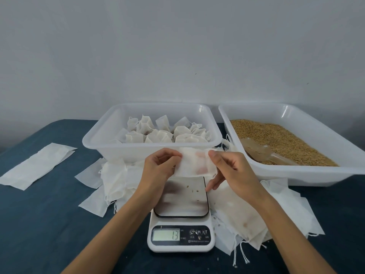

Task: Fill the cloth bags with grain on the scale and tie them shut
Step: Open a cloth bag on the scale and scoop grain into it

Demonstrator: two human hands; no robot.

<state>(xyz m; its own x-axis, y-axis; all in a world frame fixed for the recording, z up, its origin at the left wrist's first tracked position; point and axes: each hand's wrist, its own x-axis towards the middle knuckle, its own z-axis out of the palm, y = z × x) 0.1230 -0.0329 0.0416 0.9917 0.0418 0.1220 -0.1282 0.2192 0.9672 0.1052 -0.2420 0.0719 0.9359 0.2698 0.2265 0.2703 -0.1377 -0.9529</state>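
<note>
An empty white cloth bag (194, 163) is held flat above the far edge of the scale (180, 218). My left hand (158, 169) pinches its left edge and my right hand (231, 171) pinches its right edge. The scale's steel platform (181, 202) carries a few loose grains, and its display reads 1.3. The right-hand white tray (296, 175) holds golden grain (276, 139) with a translucent scoop (262, 153) lying in it. In the white tub (110, 141) behind the scale lie several filled, tied bags (166, 131).
Piles of empty drawstring bags lie left (112, 182) and right (248, 214) of the scale on the dark blue tablecloth (49, 224). A flat white cloth strip (37, 165) lies at the far left. A plain grey wall stands behind the table.
</note>
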